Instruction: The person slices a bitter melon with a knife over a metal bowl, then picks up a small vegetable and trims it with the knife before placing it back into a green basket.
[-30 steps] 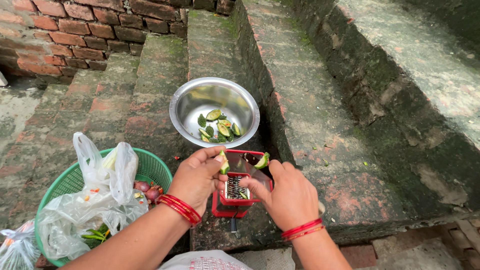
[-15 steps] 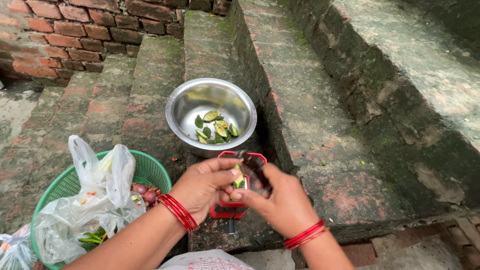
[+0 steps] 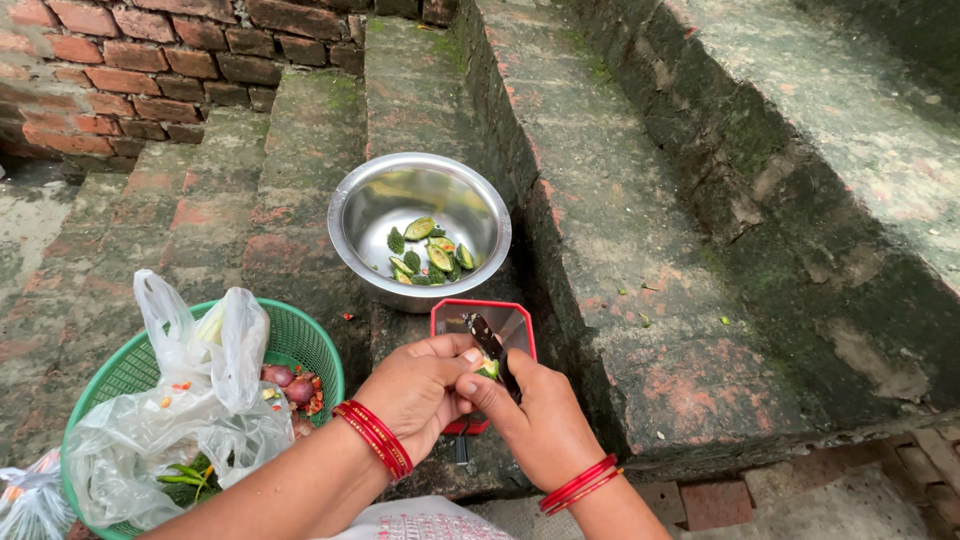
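My left hand (image 3: 415,390) and my right hand (image 3: 528,415) meet over a red floor-standing cutter (image 3: 484,325) with an upright dark blade (image 3: 491,345). Both pinch a small green vegetable piece (image 3: 488,368) against the blade. Beyond the cutter stands a steel bowl (image 3: 372,262) holding several green vegetable slices (image 3: 428,252). Red bangles ring both wrists.
A green mesh basket (image 3: 300,338) at the left holds clear plastic bags (image 3: 195,400), small red onions (image 3: 290,385) and green chillies. Mossy brick steps rise on the right, and a brick wall (image 3: 130,60) stands at the back left.
The two hands, each holding a green piece apart at the blade's top, have come together and slid down toward me along the blade, now pinching one small piece.
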